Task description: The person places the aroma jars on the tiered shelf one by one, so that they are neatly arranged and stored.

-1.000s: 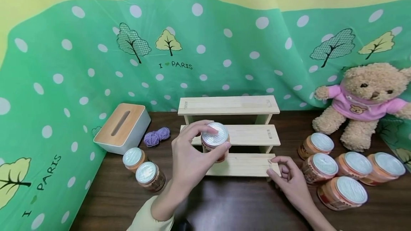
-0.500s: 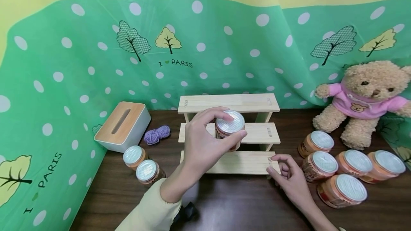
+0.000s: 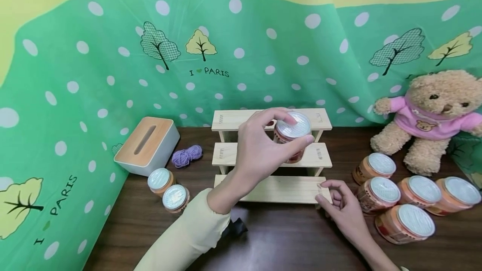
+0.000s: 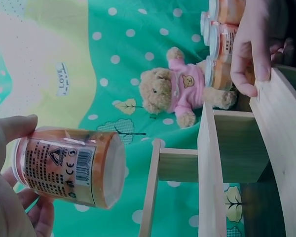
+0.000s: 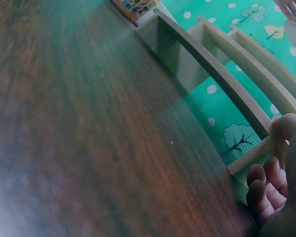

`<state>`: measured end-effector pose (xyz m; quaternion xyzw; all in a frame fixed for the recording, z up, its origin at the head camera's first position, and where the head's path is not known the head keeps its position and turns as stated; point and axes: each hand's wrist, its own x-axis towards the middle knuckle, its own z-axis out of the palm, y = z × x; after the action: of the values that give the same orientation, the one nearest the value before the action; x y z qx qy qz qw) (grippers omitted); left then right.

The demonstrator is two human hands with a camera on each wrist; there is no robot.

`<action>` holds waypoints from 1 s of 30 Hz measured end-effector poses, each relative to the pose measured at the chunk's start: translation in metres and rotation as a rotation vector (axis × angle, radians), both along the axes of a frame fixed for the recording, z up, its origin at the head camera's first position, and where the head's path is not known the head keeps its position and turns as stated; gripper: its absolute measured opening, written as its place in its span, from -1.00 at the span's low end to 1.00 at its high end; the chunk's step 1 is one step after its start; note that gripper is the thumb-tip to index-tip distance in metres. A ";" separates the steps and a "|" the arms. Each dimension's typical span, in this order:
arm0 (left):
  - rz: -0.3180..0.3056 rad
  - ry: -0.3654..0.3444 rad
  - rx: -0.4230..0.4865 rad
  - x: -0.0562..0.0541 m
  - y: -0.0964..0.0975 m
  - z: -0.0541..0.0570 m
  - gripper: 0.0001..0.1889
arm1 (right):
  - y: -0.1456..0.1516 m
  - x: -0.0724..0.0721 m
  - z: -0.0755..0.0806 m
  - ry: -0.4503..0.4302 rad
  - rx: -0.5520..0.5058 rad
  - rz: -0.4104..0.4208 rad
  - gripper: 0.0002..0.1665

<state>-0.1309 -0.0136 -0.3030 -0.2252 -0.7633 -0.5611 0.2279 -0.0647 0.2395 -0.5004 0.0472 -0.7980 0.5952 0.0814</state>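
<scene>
A clear jar [image 3: 295, 125] with an orange printed label and silvery lid is held in my left hand [image 3: 253, 149], above the upper steps of a pale wooden three-step rack [image 3: 278, 188]. My thumb and fingers grip it near the lid. The left wrist view shows the jar's side [image 4: 64, 168] with its barcode and the base away from the rack. My right hand [image 3: 343, 206] pinches the right end of the lowest step between thumb and index finger. In the right wrist view, the other fingers [image 5: 256, 190] curl below the board.
Several similar jars [image 3: 404, 224] stand at the right, before a teddy bear [image 3: 425, 116] in pink. At the left are two more jars [image 3: 176, 198], purple yarn [image 3: 187, 156] and a tissue box [image 3: 147, 145]. A patterned green cloth [image 3: 256, 83] hangs behind the dark table [image 3: 286, 237].
My left hand has carried the jar rightward and back, from over the lower steps to in front of the upper ones. The right hand keeps its hold on the lowest step.
</scene>
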 end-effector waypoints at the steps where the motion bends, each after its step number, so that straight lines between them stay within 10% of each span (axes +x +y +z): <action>1: -0.001 0.005 -0.011 -0.003 0.002 0.001 -0.63 | 0.000 0.000 0.000 0.002 0.000 0.000 -0.58; 30: 0.013 -0.103 -0.042 -0.055 0.039 0.005 -0.63 | 0.000 -0.001 0.001 -0.021 -0.020 -0.046 -0.56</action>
<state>-0.1863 0.0251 -0.2977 -0.1957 -0.7869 -0.5545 0.1871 -0.0656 0.2398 -0.4998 0.0221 -0.7939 0.6014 0.0871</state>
